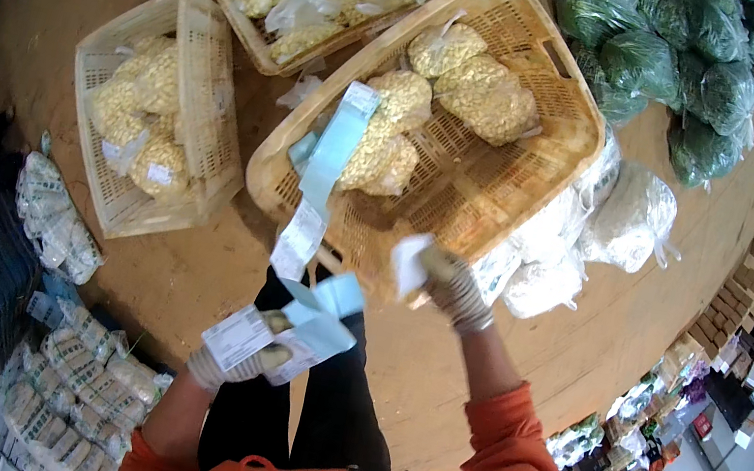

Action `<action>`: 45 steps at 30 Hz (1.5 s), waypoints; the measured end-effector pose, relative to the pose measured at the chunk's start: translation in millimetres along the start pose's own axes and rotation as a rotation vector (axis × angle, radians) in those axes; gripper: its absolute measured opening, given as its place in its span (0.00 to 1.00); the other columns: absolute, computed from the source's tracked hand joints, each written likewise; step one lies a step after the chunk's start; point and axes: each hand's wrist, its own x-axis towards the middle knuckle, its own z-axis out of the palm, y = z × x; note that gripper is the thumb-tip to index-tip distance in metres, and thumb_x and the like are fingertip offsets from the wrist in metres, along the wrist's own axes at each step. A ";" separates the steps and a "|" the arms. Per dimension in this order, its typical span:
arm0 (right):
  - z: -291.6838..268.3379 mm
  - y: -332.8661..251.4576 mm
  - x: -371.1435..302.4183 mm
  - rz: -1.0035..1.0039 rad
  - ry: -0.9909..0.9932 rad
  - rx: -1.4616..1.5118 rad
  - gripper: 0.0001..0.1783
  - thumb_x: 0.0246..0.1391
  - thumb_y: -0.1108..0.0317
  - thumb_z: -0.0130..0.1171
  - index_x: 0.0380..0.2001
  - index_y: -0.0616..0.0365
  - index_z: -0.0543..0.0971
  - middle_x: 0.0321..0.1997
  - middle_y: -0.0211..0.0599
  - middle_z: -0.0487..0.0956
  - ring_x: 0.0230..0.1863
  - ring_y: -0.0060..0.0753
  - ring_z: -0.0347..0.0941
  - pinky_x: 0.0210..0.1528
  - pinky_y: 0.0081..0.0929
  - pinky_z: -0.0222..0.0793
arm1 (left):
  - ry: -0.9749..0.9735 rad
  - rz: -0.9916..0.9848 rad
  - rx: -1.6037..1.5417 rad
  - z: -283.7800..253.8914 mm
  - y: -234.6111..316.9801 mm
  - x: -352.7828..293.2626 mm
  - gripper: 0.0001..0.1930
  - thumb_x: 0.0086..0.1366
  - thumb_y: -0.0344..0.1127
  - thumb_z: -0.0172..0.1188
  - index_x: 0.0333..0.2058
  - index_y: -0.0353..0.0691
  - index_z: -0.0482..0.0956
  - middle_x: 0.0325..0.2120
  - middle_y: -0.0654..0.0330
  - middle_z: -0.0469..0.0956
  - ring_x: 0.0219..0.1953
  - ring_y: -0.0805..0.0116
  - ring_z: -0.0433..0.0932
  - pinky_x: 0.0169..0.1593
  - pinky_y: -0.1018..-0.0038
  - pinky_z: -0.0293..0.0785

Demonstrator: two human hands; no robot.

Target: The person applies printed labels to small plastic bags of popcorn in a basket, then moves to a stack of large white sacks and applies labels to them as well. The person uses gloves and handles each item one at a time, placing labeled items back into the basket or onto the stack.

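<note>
Two gloved hands work white labels above a yellow-tan slatted plastic crate [503, 197].

In the head view, the left hand [264, 359] grips folded white labels [237, 337] on a pale-blue paper strip [339, 154], which drapes over the crate's near-left rim; the right hand [455, 287], blurred, pinches a single white label [408, 266] beside the near rim. Good handling probably means holding that label by its edge and keeping the strip slack, clear of snags. Clear plastic bags of pale-yellow pieces [489, 100] lie in this crate, a smaller cream slatted crate [209, 78] leftward and a tan crate [261, 64] behind.
</note>
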 end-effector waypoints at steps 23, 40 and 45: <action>-176.8 -168.8 374.6 -0.033 0.740 -2.142 0.48 0.50 0.34 0.49 0.68 0.41 0.45 0.72 0.45 0.44 0.71 0.55 0.37 0.66 0.57 0.43 | 0.046 -0.628 -1.107 53.6 -57.9 77.0 0.24 0.54 0.37 0.67 0.50 0.40 0.74 0.40 0.60 0.80 0.42 0.71 0.77 0.49 0.71 0.72; -92.4 -64.4 151.9 -0.346 0.315 -0.907 0.26 0.44 0.68 0.63 0.48 0.65 0.71 0.41 0.47 0.78 0.42 0.37 0.74 0.45 0.31 0.69 | 0.287 -0.370 -0.412 56.7 -98.5 14.7 0.27 0.52 0.49 0.64 0.46 0.38 0.75 0.33 0.52 0.80 0.36 0.62 0.79 0.40 0.70 0.73; 90.4 -73.1 53.2 -0.245 0.201 -0.721 0.30 0.44 0.72 0.63 0.52 0.66 0.68 0.48 0.39 0.74 0.47 0.30 0.70 0.50 0.28 0.68 | 0.363 -0.341 -0.270 66.4 -121.6 -21.0 0.26 0.52 0.50 0.62 0.44 0.35 0.75 0.30 0.47 0.78 0.34 0.52 0.78 0.38 0.64 0.72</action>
